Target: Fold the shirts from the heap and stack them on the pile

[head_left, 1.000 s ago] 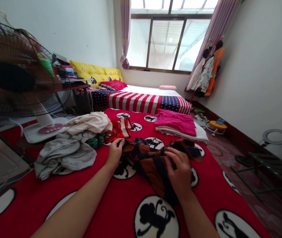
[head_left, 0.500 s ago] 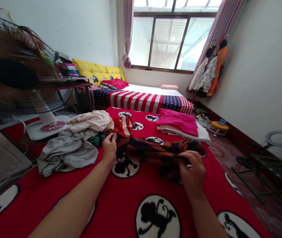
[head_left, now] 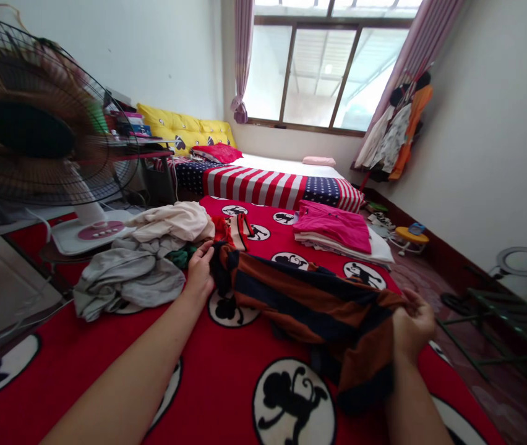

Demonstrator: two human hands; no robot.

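Red bedspread (head_left: 226,371) | left hand (head_left: 200,275), right hand (head_left: 412,326) grip striped garment (head_left: 310,303)

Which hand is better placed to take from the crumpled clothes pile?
Left, probably: the left hand holds the orange and navy striped garment right beside the crumpled grey clothes pile; the right hand holds its far end.

The striped garment (head_left: 310,303) stretched between your left hand (head_left: 200,272) and right hand (head_left: 414,324) is soft knit cloth, matt, limp and creased. The red bed cover (head_left: 226,383) under it looks like plush fleece, matt, with a short nap. The heap of clothes (head_left: 133,278) by your left hand is thin, crumpled, matt cloth. The fan (head_left: 59,154) has a dark wire-metal grille and a smooth, glossy white plastic base. The folded pink stack (head_left: 333,225) is smooth matt cloth.
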